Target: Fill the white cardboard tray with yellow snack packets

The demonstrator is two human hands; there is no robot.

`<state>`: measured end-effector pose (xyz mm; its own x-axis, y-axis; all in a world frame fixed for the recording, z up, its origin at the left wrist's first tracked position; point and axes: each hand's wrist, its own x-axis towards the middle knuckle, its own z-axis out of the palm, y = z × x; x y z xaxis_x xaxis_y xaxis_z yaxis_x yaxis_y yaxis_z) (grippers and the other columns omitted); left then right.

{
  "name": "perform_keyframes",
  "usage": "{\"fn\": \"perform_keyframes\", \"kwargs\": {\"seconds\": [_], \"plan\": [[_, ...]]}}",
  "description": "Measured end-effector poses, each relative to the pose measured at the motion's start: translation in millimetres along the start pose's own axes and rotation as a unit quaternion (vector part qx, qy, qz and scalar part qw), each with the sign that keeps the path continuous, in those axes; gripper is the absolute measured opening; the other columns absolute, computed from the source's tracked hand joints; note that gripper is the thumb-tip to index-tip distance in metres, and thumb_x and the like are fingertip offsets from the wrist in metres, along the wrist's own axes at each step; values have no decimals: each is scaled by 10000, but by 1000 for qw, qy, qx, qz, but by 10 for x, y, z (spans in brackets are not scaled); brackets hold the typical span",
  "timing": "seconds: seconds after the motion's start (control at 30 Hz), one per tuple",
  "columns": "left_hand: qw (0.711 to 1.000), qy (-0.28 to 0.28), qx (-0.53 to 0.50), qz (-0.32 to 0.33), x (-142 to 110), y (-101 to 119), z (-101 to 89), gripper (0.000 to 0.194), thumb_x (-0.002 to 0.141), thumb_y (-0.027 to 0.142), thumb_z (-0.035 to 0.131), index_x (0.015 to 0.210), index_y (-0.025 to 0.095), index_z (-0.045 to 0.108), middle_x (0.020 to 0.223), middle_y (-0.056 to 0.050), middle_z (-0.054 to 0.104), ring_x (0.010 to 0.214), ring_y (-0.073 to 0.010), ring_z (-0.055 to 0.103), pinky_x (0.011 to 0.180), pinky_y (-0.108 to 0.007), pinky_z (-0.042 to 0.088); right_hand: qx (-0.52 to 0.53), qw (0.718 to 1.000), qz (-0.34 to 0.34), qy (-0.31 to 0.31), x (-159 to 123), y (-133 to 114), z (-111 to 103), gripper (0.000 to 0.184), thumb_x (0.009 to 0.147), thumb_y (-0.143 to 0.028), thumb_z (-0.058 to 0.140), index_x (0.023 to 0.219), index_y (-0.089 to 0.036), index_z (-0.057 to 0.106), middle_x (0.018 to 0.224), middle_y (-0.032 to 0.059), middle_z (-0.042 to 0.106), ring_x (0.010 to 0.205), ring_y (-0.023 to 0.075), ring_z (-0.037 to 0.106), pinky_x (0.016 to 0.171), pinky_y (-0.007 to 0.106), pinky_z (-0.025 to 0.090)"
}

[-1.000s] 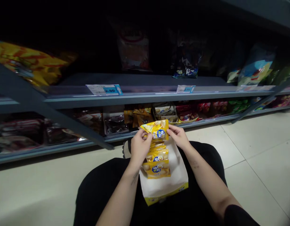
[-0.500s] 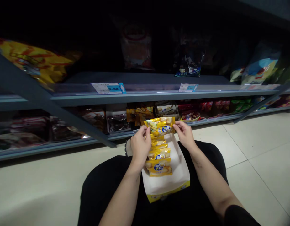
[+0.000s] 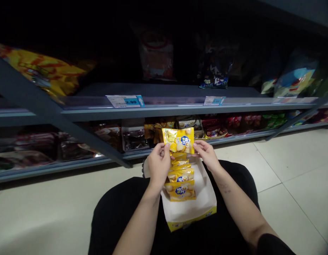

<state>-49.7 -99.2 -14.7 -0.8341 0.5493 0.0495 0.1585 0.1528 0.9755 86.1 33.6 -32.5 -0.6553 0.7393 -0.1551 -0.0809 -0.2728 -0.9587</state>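
A yellow snack packet (image 3: 179, 141) with a blue logo is held up between my two hands, above the far end of an open box. My left hand (image 3: 160, 161) pinches its lower left corner, thumb in front. On the opposite side, my right hand (image 3: 207, 154) grips the lower right edge between thumb and fingers. The white-lined box (image 3: 203, 203) with a yellow outside rests on my lap. Several matching yellow packets (image 3: 181, 191) stand in a row along its left side, overlapping and leaning; those farthest back are partly hidden by my left hand and the held packet.
A grey store shelf (image 3: 164, 112) with price tags (image 3: 126, 101) runs across in front of me. Bagged snacks sit on its upper level, and boxes of small packets (image 3: 214, 131) fill the low level. Pale floor tiles (image 3: 294, 170) lie to the right.
The held packet has tilted, its left side rising and its face turning more toward me. My right hand has shifted slightly left and down along its edge. The row in the box looks the same.
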Motion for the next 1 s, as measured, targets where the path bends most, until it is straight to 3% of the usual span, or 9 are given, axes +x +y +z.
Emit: {"fn": "perform_keyframes", "kwargs": {"seconds": [0.13,0.27,0.37,0.5,0.6,0.67,0.83,1.0], "plan": [[993,42,98,45,-59,40,51,328,967,503,492,903,208,621,594,12,602,545,-174,608,550,-251,413,-20,998,15,-57,-18,15,-4,527,665,-637,848,914,-216,653,812,14,727,600,163,690,522,254,568],[982,23,161,97,27,35,-48,298,962,449,512,908,206,675,736,-18,686,662,-173,606,637,-259,406,-31,999,-30,-23,4,1,-10,513,655,-642,843,842,-210,637,707,-14,680,511,128,623,460,225,500],[989,-35,110,90,170,-12,-189,318,914,486,571,888,195,697,770,-27,702,677,-173,611,629,-258,423,-31,999,-31,-15,-3,-31,-20,486,653,-607,854,833,-203,654,665,-24,655,497,123,594,461,226,478],[990,-137,21,11,321,-103,-305,386,763,534,718,837,156,687,722,-44,687,616,-167,617,576,-252,464,-52,996,-76,13,-63,-45,-25,411,745,-570,805,893,-208,679,769,-7,677,518,108,560,473,230,463],[989,-128,-64,-22,341,-137,-270,559,642,487,829,1047,138,667,938,-103,743,782,-194,693,664,-257,528,-81,990,-113,-1,-96,-58,-25,369,804,-553,766,916,-213,678,790,-3,666,545,108,552,491,232,458],[988,-111,-94,-43,322,-138,-220,662,616,507,847,1120,128,647,1029,-136,737,799,-189,691,613,-234,509,-75,992,-103,-20,-100,-76,-28,399,787,-584,769,893,-215,658,737,-18,640,523,107,537,480,232,447],[982,-135,-101,-88,275,-112,-195,627,591,617,855,938,129,670,768,-39,675,533,-88,504,437,-177,322,-67,995,-72,-33,-69,-126,-86,500,711,-655,788,878,-209,634,688,-35,608,505,103,520,479,234,447],[972,-203,-108,-55,300,-66,-245,600,608,631,854,884,142,642,690,-21,659,555,-115,546,496,-199,388,-99,992,-77,-17,0,-107,-178,512,691,-656,784,842,-187,642,614,-38,562,494,109,471,467,236,403]]}}
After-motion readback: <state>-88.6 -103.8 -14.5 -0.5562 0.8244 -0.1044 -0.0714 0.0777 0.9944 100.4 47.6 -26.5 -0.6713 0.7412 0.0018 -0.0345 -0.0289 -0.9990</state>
